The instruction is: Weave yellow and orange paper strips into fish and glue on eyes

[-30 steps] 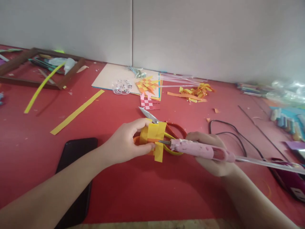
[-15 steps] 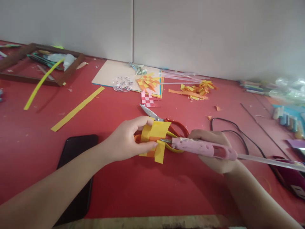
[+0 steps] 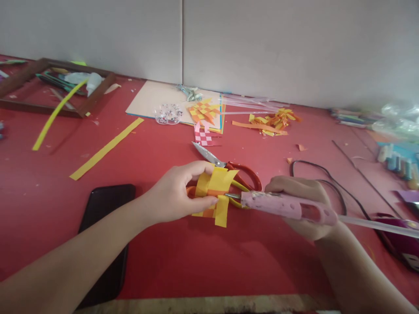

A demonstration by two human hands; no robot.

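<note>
Pinching woven yellow-orange paper (image 3: 219, 178) in my left hand (image 3: 173, 190), right hand (image 3: 306, 189) clasping a crusted pink plastic glue gun (image 3: 275, 205), tapered metal nozzle (image 3: 233, 196).

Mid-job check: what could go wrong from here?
The metal tip of the glue gun in the right hand sits near the left thumb; if hot, it might burn it. The yellow strip end jutting from the woven paper could stick crooked. The scissors lie just behind the paper; the left hand might knock them.
</note>
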